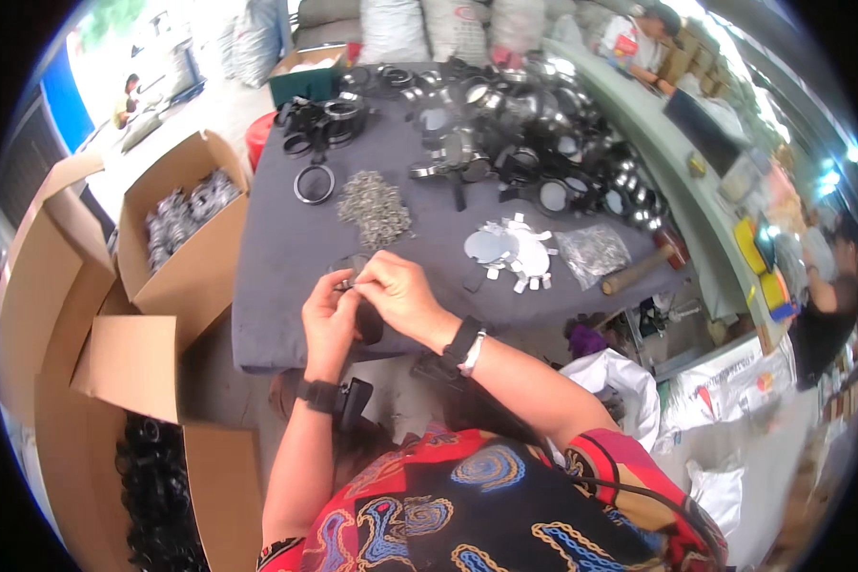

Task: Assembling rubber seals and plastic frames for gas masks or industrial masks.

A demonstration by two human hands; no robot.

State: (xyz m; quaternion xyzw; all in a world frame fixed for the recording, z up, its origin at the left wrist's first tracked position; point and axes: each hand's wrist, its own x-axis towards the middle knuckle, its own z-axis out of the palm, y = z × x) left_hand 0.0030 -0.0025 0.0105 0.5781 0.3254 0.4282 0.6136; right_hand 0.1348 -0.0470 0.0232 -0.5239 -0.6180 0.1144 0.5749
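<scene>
At frame centre the table (276, 286) is seen; both hands (372, 300) are held together over its near edge. Small metal parts (375, 207) are piled behind them, flat discs (513, 250) to the right, a mallet (642, 268) further right. Boxes (186, 229) are stacked at left.

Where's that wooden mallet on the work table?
In the head view the wooden mallet lies near the right edge of the grey table, just right of a clear bag of small metal parts and beyond the person's right hand.
</scene>
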